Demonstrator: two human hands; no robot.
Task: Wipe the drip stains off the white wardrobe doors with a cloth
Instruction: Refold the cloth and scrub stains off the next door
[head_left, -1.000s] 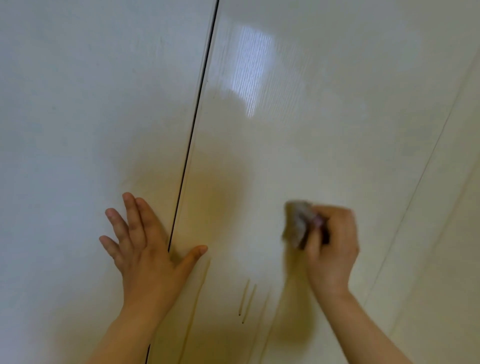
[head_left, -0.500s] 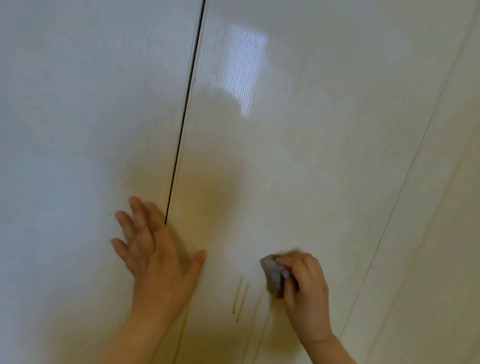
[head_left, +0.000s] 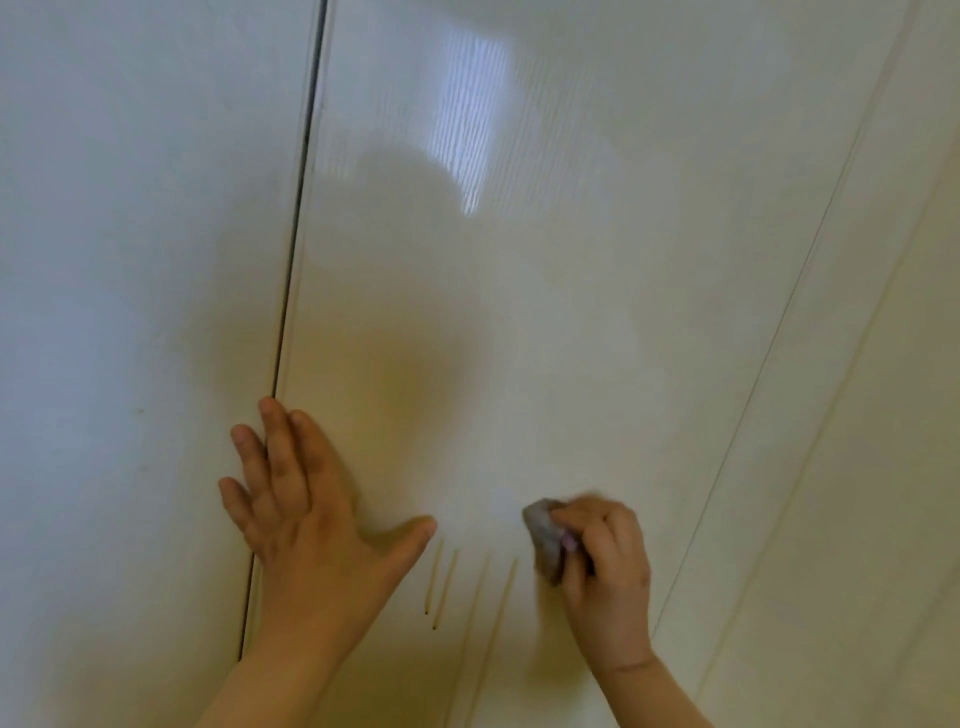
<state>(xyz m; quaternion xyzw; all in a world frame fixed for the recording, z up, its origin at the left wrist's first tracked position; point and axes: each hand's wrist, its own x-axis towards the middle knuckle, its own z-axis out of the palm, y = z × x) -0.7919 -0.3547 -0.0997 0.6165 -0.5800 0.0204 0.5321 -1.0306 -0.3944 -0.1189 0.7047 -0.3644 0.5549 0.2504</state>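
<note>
Glossy white wardrobe doors (head_left: 545, 312) fill the view, split by a dark vertical gap (head_left: 291, 291). Several thin brown drip stains (head_left: 447, 587) run down the middle door between my two hands. My right hand (head_left: 605, 564) grips a small grey cloth (head_left: 545, 535) and presses it against the door just right of the stains. My left hand (head_left: 306, 514) lies flat on the doors across the gap, fingers spread and thumb pointing toward the stains.
A second, fainter door seam (head_left: 779, 332) slants down the right side, with another panel (head_left: 883, 467) beyond it. A bright window reflection (head_left: 472, 114) shows high on the middle door.
My right hand has carried the cloth down the door from higher up to beside the drip stains. My left hand stays pressed on the doors across the gap.
</note>
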